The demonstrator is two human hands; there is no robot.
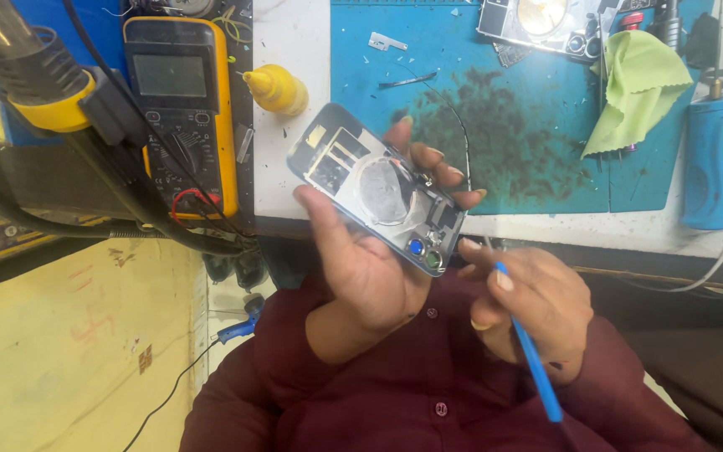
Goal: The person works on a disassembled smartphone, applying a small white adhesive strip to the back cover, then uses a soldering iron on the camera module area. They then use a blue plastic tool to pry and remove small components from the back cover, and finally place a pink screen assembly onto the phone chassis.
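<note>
So the left hand (pixel 361 259) is cradling the phone back housing (pixel 378 201) up in the air, above the lap and just in front of the worktop (pixel 294 109) edge, inner side facing up. Its long axis is running diagonally, from upper left near the yellow bottle (pixel 276 89) down to lower right, where the camera lenses (pixel 425 253) are sitting. The thumb is pressing along the near edge and the fingers (pixel 437 159) are curling over the far edge, so that hand is properly gripping it. The right hand (pixel 529 305) is sitting just below and to the right of that lens corner, fingers closed in a pen-style pinch on a thin blue tool (pixel 529 347). The tool's tip is pointing up-left, right beside the lens end, so the right hand is clearly the nearer one to that corner. The multimeter (pixel 182 109) and green cloth (pixel 638 84) are lying well apart on the worktop.
</note>
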